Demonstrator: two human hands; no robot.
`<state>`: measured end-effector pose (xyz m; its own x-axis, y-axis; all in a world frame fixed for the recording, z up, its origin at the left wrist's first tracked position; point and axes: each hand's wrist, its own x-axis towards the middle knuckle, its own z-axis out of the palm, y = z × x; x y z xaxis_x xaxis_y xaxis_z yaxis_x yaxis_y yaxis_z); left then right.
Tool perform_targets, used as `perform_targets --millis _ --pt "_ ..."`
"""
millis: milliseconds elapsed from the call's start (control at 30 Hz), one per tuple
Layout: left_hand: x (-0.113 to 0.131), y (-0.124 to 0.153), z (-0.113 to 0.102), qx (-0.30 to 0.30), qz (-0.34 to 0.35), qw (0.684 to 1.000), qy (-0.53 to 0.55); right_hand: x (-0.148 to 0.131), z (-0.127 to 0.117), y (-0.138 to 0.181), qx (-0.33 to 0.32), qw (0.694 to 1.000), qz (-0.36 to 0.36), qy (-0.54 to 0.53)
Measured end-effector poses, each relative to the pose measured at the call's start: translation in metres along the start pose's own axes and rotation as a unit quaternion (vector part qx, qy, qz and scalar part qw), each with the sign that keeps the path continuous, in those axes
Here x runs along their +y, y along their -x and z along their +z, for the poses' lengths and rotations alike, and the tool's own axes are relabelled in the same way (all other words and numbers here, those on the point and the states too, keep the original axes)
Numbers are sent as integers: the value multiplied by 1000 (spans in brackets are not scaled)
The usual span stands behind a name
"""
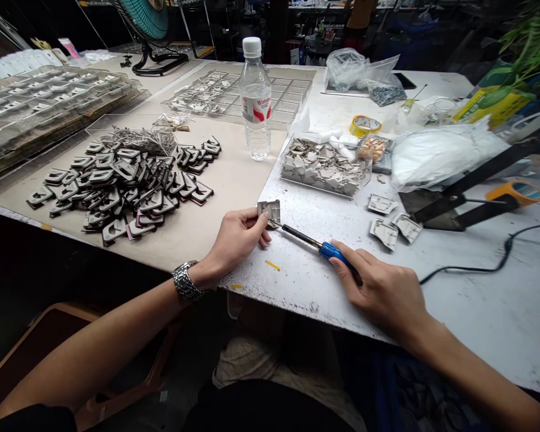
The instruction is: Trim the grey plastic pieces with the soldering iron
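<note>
"What did the left hand (236,240) have?"

"It was closed on a small metal plate (270,210), pinching it between thumb and fingers, with the plate sticking out just past the fingertips."

"And the right hand (382,291)?"

"It was curled around a blue-collared soldering iron (317,242), and the iron's metal tip touched the lower edge of the plate, just beyond the left fingers."

"What lay near them?"

"Ahead of the right hand, a clear tray (282,171) held metal scraps, and three loose metal pieces (384,234) lay just past its knuckles on the white workbench (477,318). A black cable (477,269) ran along the bench to that hand's right. Beyond the left hand stood a water bottle (255,99), and further left sat a heap of dark angular pieces (126,192)."
</note>
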<state>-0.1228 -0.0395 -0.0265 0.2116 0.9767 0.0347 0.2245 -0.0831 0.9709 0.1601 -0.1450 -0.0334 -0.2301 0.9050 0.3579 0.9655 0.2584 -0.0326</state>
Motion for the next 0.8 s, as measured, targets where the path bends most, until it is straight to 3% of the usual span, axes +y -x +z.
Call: perform_targets --millis 300,800 --pt "2 2 1 17 -39 999 -14 1 3 1 15 999 21 -20" --pt "1 2 2 7 -43 999 -5 0 3 0 7 999 33 -18"
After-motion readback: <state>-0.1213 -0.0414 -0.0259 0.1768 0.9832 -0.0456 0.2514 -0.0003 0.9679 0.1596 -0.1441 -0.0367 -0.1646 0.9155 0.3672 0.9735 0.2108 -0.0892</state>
